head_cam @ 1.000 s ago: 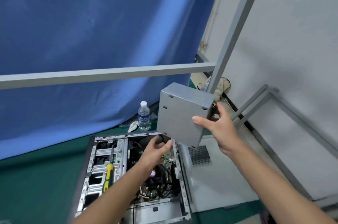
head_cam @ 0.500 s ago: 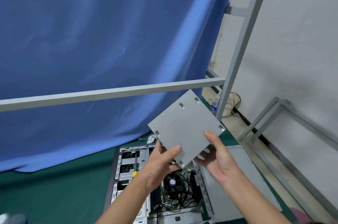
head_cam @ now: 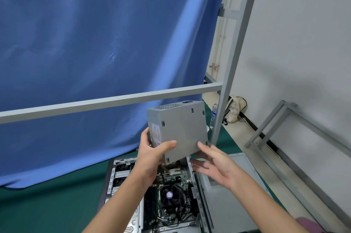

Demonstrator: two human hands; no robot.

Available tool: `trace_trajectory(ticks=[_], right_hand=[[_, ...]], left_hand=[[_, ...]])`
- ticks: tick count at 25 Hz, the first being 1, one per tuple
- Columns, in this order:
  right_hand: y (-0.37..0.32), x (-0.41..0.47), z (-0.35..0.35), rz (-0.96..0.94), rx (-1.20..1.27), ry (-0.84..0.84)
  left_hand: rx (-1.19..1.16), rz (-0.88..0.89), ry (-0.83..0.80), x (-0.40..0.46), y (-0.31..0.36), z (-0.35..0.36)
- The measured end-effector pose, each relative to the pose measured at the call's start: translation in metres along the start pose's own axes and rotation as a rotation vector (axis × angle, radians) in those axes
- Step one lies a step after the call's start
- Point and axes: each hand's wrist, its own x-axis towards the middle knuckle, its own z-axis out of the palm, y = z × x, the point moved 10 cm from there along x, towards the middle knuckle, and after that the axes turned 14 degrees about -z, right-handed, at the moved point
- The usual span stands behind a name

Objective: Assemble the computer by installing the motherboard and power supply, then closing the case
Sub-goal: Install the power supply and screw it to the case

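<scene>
While the case (head_cam: pixel 121 173) lies open at lower centre w/ motherboard (head_cam: pixel 171 194) already in, left hand (head_cam: pixel 150 156) grips the power supply (head_cam: pixel 182 130) mid-frame; right hand (head_cam: pixel 214 164), fingers loose, steadies its lower edge. PSU mounting & side panel (head_cam: pixel 233 194), lower right, remain.

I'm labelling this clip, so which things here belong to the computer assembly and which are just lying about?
Part of the job:
power supply, held in the left hand, right hand at its lower edge
open case
motherboard inside the case
side panel

Lying about:
water bottle
bag
blue curtain
</scene>
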Motion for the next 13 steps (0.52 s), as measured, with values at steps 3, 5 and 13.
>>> trace_trajectory(ticks=[3,5,13], right_hand=[[-0.049,-0.007,-0.024,-0.309,-0.454,0.114],[-0.095,-0.015,-0.012,-0.612,-0.701,0.066],[-0.135,-0.008,0.057,-0.967,-1.914,-0.445]], left_hand=[[0.222,0.105,0.076,0.004,0.018,0.004],[0.398,0.179,0.093,0.006,0.028,0.017],[1.196,0.484,0.126,-0.007,0.052,0.083]])
